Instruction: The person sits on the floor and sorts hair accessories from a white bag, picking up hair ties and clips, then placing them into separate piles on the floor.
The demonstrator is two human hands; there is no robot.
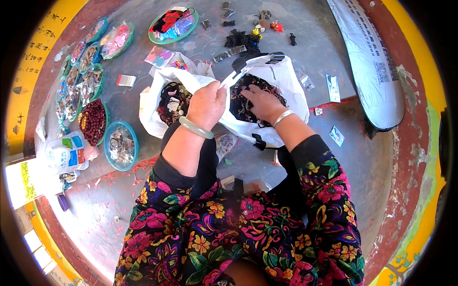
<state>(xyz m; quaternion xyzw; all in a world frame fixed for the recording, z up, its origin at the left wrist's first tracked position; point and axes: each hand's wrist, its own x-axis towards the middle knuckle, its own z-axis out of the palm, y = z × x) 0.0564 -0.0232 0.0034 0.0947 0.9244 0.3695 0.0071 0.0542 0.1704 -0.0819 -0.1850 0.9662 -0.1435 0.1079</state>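
Note:
Two white bags stand side by side in front of me. My left hand, wearing a pale bangle, is closed on the edge where they meet, pinching the rim of the right white bag. Inside that bag lies a tangle of dark bands with small light and reddish bits, which look like hair ties. My right hand, with a silvery bracelet, reaches into the tangle with fingers stretched out and apart; their tips are partly hidden. The left white bag holds similar dark bands with pale charms.
Several round baskets of small packaged goods stand at the left, among them a blue basket and one with dark red beads. A green basket and black bundles lie beyond the bags. A silver padded board is at the right.

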